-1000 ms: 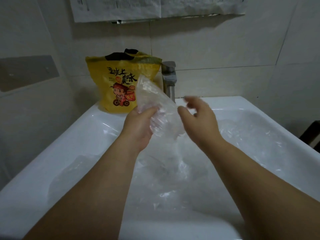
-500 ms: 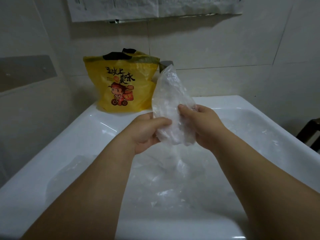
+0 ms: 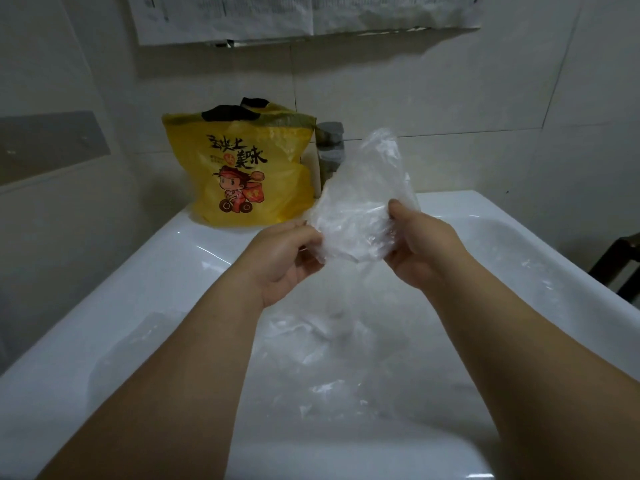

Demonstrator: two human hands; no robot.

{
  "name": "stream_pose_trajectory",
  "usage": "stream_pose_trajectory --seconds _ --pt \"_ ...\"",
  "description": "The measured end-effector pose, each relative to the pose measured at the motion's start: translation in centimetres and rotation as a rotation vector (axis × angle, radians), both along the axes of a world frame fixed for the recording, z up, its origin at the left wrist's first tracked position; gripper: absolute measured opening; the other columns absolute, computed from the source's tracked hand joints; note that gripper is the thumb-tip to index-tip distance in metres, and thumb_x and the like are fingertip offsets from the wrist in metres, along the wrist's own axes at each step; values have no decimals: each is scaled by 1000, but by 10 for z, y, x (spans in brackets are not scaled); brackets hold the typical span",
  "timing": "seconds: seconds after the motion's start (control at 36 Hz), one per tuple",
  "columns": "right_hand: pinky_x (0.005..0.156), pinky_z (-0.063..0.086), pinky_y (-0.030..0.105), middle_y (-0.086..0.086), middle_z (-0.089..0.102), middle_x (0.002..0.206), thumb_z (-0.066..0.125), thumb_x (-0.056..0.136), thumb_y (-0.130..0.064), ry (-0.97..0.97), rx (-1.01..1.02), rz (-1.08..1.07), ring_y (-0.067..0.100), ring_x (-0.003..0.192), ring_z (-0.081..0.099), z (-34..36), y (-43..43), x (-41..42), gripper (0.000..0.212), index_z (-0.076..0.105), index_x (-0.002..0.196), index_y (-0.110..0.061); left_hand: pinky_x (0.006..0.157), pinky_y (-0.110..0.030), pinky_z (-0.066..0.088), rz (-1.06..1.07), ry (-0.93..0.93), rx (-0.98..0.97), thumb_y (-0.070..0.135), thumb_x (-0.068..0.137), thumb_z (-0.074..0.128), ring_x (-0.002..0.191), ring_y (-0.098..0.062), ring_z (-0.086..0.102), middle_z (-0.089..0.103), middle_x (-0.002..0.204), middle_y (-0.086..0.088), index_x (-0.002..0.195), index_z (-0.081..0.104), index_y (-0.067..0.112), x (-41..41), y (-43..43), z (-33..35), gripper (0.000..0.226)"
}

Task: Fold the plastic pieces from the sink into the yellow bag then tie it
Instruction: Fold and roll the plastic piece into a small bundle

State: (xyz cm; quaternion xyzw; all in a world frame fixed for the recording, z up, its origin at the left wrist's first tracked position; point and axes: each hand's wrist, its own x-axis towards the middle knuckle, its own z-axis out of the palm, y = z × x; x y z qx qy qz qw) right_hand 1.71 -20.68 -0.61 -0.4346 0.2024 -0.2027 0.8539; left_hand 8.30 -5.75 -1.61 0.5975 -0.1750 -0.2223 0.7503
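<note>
Both hands hold one clear plastic piece [image 3: 363, 202] in the air above the sink [image 3: 173, 271]. The left hand [image 3: 280, 261] pinches its left edge between thumb and curled fingers. The right hand [image 3: 422, 251] pinches its right edge, thumb on the near face and the other fingers curled behind the film, where they are mostly hidden.

The piece stands up from the grip. Its long axis runs roughly upright and leans a little to the right, with the crumpled top rising in front of the tap [image 3: 330, 147]. The hands sit side by side at its lower part, so the width is stretched between them and the height is free (a fold would likely bring the top down, or one edge across to the other).

The bag [image 3: 242, 168] stands on the back rim of the sink, beyond and to the left of the hands, with its mouth upward. How wide the mouth gapes cannot be told from here. The left hand is the nearer one to it, and the right would have to cross over the piece.

More loose plastic [image 3: 311, 334] lies in the basin below the hands, so by my judgement the task is far from the tying step.
</note>
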Motion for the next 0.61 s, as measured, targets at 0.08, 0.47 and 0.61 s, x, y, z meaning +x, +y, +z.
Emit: stream_pose_trajectory --seconds 0.08,0.47,0.61 --pt "72 58 36 10 68 103 59 94 -14 -4 29 10 24 90 68 -1 1 -1 29 56 121 -3 50 -19 51 -7 -11 23 -11 89 44 49 -11 53 57 54 -4 68 52 7 0 1 -1 28" --pt "79 55 37 18 67 108 57 92 -8 34 -239 198 29 94 67 -1 15 -4 21 59 110 2 80 -36 55 67 -82 156 29 89 67 92 -24 70 73 102 -9 110 68 12 -1 -3 -6 27" --pt "93 53 47 12 67 119 70 78 -43 -10 -252 466 31 106 66 -2 15 -5 62 52 131 -15 76 -33 59 239 -92 12 21 92 64 90 -20 72 74 100 -5 100 68 18 0 -7 -6 9"
